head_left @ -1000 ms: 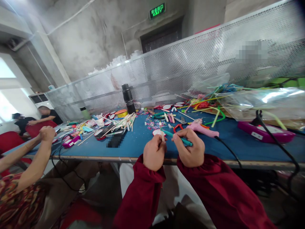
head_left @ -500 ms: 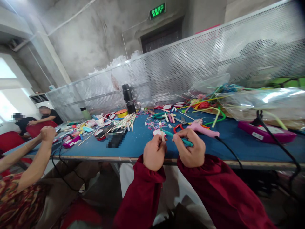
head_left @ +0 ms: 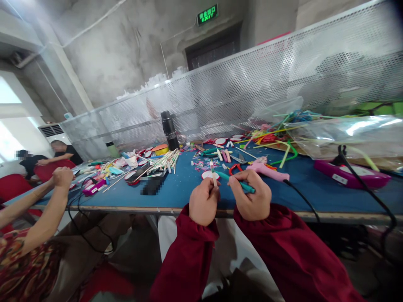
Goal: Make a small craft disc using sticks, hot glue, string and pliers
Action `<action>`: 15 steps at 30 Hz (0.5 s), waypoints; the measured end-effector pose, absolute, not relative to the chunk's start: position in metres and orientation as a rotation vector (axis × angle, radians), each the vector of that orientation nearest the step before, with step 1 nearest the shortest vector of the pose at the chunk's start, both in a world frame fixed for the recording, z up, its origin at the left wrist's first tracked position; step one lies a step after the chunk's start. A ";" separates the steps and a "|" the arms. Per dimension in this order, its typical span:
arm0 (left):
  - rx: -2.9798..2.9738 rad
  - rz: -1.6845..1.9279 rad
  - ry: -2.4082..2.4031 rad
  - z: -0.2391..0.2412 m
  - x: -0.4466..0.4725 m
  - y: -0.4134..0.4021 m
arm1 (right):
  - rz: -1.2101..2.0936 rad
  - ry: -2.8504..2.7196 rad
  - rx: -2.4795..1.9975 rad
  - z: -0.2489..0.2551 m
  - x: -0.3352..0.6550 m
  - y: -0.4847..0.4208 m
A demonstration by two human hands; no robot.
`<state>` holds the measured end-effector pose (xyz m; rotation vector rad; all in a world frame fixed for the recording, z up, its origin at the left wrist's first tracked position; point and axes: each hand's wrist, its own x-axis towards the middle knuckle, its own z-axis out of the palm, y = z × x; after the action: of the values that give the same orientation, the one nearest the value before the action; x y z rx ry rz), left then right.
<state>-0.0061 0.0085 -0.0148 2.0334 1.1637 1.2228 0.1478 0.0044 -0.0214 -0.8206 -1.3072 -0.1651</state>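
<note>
Over the front edge of the blue table, my left hand (head_left: 203, 202) pinches a thin pale stick (head_left: 214, 179) that points up and away from me. Its far end looks greenish. My right hand (head_left: 252, 196) grips a teal marker pen (head_left: 242, 184), its tip reaching left to the stick's upper part; whether the two touch I cannot tell. Just behind the stick lies a round white disc with a red rim (head_left: 207, 174). Beyond the hands are red-handled scissors (head_left: 235, 167) and a pink glue gun (head_left: 269, 170) with a black cord.
Purple device (head_left: 352, 174) with cables sits at right, below clear plastic bags (head_left: 349, 134). A black bottle (head_left: 170, 131), a bundle of sticks (head_left: 165, 161) and a dark phone (head_left: 154, 183) lie left of centre. A co-worker's arms (head_left: 47, 201) rest at far left. A perforated metal screen (head_left: 217, 96) stands behind.
Almost nothing differs. Both hands keep their hold on the stick and the marker pen, and the view has shifted very slightly.
</note>
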 end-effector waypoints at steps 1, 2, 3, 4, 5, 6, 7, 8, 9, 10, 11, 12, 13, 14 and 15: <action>2.031 1.222 1.164 -0.014 -0.006 0.008 | -0.163 -1.296 -0.825 -0.021 0.148 0.004; 2.030 1.221 1.164 -0.014 -0.006 0.008 | -0.156 -1.293 -0.825 -0.021 0.148 0.004; 2.032 1.220 1.165 -0.014 -0.006 0.008 | -0.148 -1.298 -0.822 -0.021 0.147 0.004; 2.034 1.220 1.166 -0.014 -0.006 0.008 | -0.141 -1.310 -0.817 -0.021 0.147 0.004; 2.036 1.221 1.165 -0.014 -0.006 0.008 | -0.137 -1.324 -0.814 -0.021 0.147 0.004; 2.036 1.224 1.163 -0.014 -0.006 0.008 | -0.139 -1.336 -0.815 -0.021 0.147 0.004; 2.034 1.228 1.161 -0.014 -0.006 0.008 | -0.145 -1.337 -0.822 -0.022 0.147 0.004; 2.032 1.232 1.159 -0.014 -0.006 0.008 | -0.154 -1.330 -0.832 -0.022 0.147 0.004; 2.030 1.236 1.157 -0.015 -0.006 0.008 | -0.162 -1.314 -0.841 -0.022 0.147 0.005; 2.029 1.239 1.153 -0.015 -0.006 0.008 | -0.167 -1.298 -0.844 -0.023 0.147 0.005; 2.029 1.242 1.150 -0.015 -0.006 0.008 | -0.169 -1.285 -0.840 -0.023 0.147 0.006; 2.029 1.243 1.146 -0.015 -0.006 0.008 | -0.170 -1.281 -0.830 -0.023 0.147 0.006; 2.028 1.243 1.143 -0.015 -0.007 0.008 | -0.170 -1.286 -0.817 -0.023 0.147 0.005; 2.025 1.241 1.141 -0.015 -0.007 0.008 | -0.173 -1.299 -0.806 -0.022 0.147 0.005; 2.023 1.240 1.139 -0.015 -0.007 0.008 | -0.176 -1.313 -0.801 -0.022 0.147 0.005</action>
<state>-0.0068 0.0079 -0.0153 2.0228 1.1391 1.2395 0.1474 0.0046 -0.0217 -0.8010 -1.3131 -0.1762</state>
